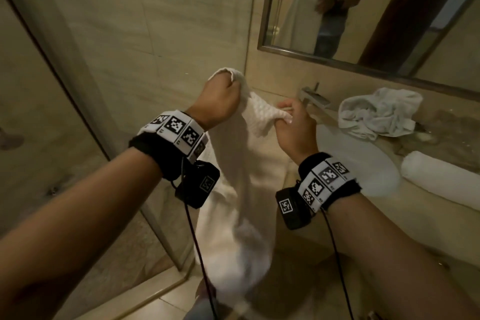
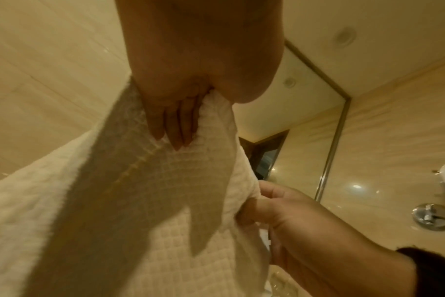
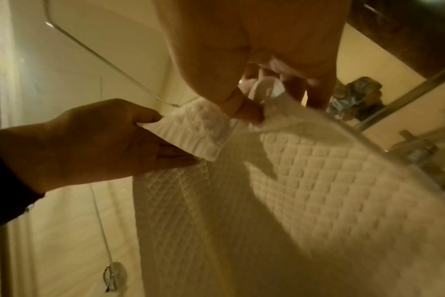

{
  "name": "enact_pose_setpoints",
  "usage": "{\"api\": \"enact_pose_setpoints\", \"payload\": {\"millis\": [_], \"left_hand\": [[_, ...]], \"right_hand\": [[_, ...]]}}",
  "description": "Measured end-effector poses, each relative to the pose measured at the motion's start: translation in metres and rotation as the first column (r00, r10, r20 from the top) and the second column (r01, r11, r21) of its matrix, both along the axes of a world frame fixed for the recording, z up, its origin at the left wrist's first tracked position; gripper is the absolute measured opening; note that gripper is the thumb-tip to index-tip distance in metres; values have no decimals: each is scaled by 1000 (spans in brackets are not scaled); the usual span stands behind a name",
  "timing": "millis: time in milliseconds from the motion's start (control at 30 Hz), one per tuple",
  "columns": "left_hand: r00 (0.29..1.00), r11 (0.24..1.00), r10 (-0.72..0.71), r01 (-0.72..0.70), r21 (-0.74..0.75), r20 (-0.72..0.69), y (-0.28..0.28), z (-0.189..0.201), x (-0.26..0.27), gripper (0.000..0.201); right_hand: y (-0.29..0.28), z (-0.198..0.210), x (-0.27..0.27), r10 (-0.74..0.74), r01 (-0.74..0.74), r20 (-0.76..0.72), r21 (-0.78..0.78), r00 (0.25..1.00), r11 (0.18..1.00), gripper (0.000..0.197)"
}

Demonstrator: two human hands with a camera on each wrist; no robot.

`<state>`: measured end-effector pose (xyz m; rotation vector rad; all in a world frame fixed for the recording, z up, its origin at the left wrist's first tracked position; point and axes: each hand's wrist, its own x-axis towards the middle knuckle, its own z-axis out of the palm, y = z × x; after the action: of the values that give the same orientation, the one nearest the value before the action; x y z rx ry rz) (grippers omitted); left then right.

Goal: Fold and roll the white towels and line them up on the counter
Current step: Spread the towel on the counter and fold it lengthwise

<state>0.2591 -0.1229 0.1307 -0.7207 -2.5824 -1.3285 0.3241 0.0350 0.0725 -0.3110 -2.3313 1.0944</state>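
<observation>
White waffle towel (image 1: 233,189) hangs left of the desk (image 1: 441,205), limp and light. Left hand (image 1: 217,101) grips one top corner; right hand (image 1: 293,125) pinches the edge nearby. Best held by both top corners. Far right: crumpled towel (image 1: 379,112); near right: rolled towel (image 1: 439,179).

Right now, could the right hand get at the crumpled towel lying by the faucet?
Probably not at once: the right hand grips the hanging towel together with the left hand. The crumpled towel lies uncovered on the counter, nothing between.

head: above, looking down | wrists: close, upward | shared: towel (image 1: 241,189)
</observation>
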Motion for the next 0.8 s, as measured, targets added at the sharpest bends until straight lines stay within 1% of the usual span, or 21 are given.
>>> {"api": "enact_pose_setpoints", "payload": {"millis": [67, 133, 200, 233, 300, 333, 367, 433, 467, 500, 533, 567, 600, 633, 700, 767, 800], "left_hand": [[1000, 997, -22, 22, -70, 9, 12, -11, -19, 37], [1000, 989, -9, 11, -147, 12, 22, -24, -41, 37], [1000, 975, 13, -7, -221, 25, 34, -39, -67, 33], [999, 967, 11, -2, -254, 36, 40, -45, -79, 35], [1000, 948, -27, 30, -317, 13, 52, -58, -106, 47], [999, 934, -47, 41, -354, -9, 61, -64, -123, 50], [998, 916, -63, 48, -398, -23, 69, -67, -138, 51], [996, 873, -84, 54, -484, -41, 84, -78, -170, 49], [994, 854, -100, 59, -517, -52, 92, -85, -187, 48], [991, 834, -119, 71, -548, -53, 97, -92, -200, 49], [987, 816, -147, 88, -571, -58, 104, -103, -216, 51], [985, 790, -169, 111, -603, -40, 110, -111, -229, 53], [981, 768, -191, 138, -625, -18, 114, -120, -238, 53], [979, 745, -205, 170, -645, 21, 118, -129, -247, 51], [973, 718, -212, 217, -661, 89, 130, -150, -262, 47], [973, 724, -188, 228, -651, 131, 143, -173, -270, 41], [969, 736, -171, 246, -631, 179, 148, -183, -276, 41]], "right_hand": [[13, -12, -16, -10, 8, 100, 15, 995, 1000, 22], [28, -24, -31, -32, 23, 189, 53, 981, 998, 24], [45, -32, -50, -80, 68, 201, 64, 976, 996, 25], [54, -37, -61, -123, 103, 202, 106, 972, 989, 26], [71, -45, -84, -214, 151, 231, 263, 949, 953, 25], [79, -48, -96, -230, 157, 246, 283, 942, 946, 25], [86, -50, -110, -224, 154, 259, 264, 939, 952, 25], [95, -57, -134, -198, 157, 268, 164, 943, 974, 21], [101, -60, -148, -187, 175, 272, 70, 944, 982, 19], [105, -65, -158, -168, 191, 271, -62, 948, 980, 19], [110, -71, -170, -153, 213, 275, -203, 949, 956, 20], [116, -81, -180, -150, 234, 279, -297, 949, 926, 22], [120, -90, -186, -141, 235, 300, -306, 944, 923, 24], [125, -103, -192, -125, 227, 341, -278, 932, 933, 27], [135, -127, -203, -88, 210, 446, -233, 891, 950, 35], [145, -148, -214, -62, 190, 504, -206, 862, 960, 37], [149, -154, -220, -53, 178, 529, -190, 847, 966, 34]]}}
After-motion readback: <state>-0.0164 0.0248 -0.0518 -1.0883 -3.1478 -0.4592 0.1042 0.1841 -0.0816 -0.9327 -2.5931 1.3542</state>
